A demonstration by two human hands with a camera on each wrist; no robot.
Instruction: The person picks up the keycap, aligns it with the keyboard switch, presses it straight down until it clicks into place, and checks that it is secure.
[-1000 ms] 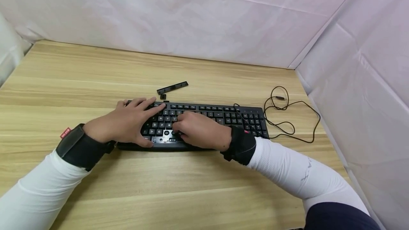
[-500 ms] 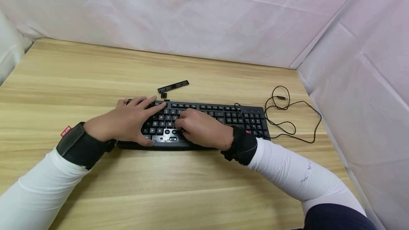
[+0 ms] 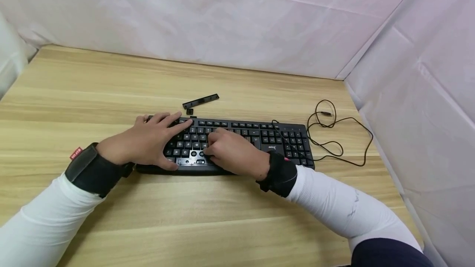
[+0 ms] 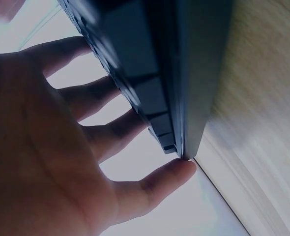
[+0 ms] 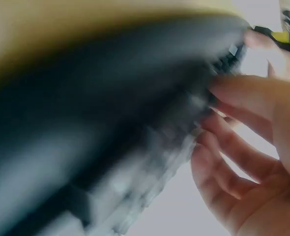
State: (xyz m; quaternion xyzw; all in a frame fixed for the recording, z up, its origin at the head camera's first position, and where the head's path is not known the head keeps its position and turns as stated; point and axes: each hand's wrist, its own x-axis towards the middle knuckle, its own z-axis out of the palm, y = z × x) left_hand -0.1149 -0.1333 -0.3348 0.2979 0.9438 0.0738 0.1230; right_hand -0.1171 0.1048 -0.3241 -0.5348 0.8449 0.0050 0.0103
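Fingers (image 3: pixel 180 128) touch a keyboard (image 3: pixel 256 132) on a wood-grain table (image 3: pixel 208 209), white sheeting (image 3: pixel 208 15) behind.

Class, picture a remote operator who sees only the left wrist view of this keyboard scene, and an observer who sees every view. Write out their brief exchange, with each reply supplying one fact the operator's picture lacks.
Operator: I see the left hand against the keyboard. What lies on the table beyond its far edge?

Observer: The head view shows a long black bar lying there, slanted.

Operator: And what shows on the keyboard between the left hand and the right hand?

Observer: Near the front edge, a glossy strip without keycaps is exposed.
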